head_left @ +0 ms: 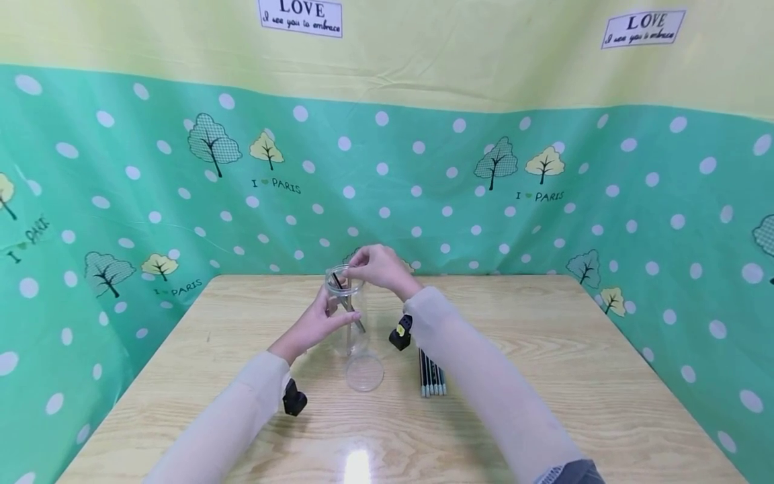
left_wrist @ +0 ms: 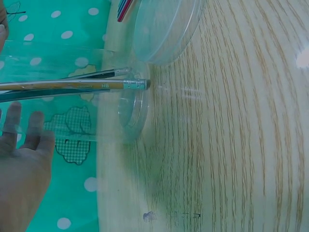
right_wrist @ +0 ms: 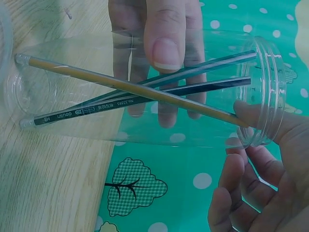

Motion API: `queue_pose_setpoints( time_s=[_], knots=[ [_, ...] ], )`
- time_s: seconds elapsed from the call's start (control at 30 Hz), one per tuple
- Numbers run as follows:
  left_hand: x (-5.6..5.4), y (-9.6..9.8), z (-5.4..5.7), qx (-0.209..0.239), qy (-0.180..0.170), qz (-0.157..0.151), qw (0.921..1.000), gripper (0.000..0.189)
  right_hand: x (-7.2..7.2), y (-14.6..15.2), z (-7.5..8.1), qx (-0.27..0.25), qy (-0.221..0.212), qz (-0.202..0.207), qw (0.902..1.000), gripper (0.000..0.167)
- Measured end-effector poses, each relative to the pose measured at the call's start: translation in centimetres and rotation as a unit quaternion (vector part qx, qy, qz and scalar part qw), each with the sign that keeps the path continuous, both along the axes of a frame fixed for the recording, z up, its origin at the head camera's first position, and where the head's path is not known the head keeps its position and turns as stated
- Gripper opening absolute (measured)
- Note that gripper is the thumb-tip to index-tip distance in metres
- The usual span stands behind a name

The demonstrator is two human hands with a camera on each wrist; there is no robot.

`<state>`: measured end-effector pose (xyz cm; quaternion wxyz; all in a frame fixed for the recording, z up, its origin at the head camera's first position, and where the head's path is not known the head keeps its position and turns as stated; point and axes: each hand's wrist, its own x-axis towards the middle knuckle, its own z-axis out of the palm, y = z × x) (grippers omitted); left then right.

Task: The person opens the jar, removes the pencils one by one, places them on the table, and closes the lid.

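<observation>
Woodgrain table (head_left: 605,376), left hand's (head_left: 311,326) wrapped round a clear jar (right_wrist: 212,98), right hand's (head_left: 381,267) pinching a yellow pencil (right_wrist: 111,84), dark pencils (right_wrist: 87,112) beside its fingers.

- Dark pencil (right_wrist: 116,105): "HB", then "deli", small print I can't make out, and what looks like "No.33593".
- Ochre pencil (left_wrist: 63,85): "HB", close to its metal-capped end.
- Wall cloth (head_left: 417,168), yellow band: left panel (head_left: 300,17) and right panel (head_left: 643,29), each "LOVE" above script, "I see you to embrace".
- Same cloth, green part: "I (heart) PARIS", repeated; the far-left one is partly lost in a fold.
</observation>
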<state>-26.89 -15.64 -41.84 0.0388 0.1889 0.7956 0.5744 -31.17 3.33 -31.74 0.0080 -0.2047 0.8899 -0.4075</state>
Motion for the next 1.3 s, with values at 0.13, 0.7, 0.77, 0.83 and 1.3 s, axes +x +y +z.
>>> queue_pose_setpoints(
  time_s=[0.13, 0.7, 0.77, 0.83, 1.3],
  knots=[
    [0.01, -0.02, 0.06, 0.002, 0.003, -0.003, 1.0, 0.09, -0.03, -0.07, -0.09, 0.004, 0.008, -0.003, 1.0, 0.018],
    [0.04, 0.04, 0.08, 0.003, -0.001, -0.002, 1.0, 0.09, 0.21, 0.3, 0.02, 0.022, 0.019, 0.0, 0.9996, 0.02],
    [0.09, 0.02, 0.09, 0.003, 0.001, -0.001, 1.0, 0.09, 0.25, 0.35, 0.08, 0.023, 0.022, 0.003, 0.9995, 0.02],
    [0.08, 0.02, 0.09, 0.004, 0.003, -0.002, 1.0, 0.09, 0.31, 0.38, 0.14, 0.025, 0.027, 0.003, 0.9993, 0.02],
    [0.08, -0.07, 0.02, 0.002, 0.005, -0.01, 0.9999, 0.088, 0.47, 0.19, -0.26, 0.06, 0.077, -0.024, 0.9949, 0.021]
  ],
)
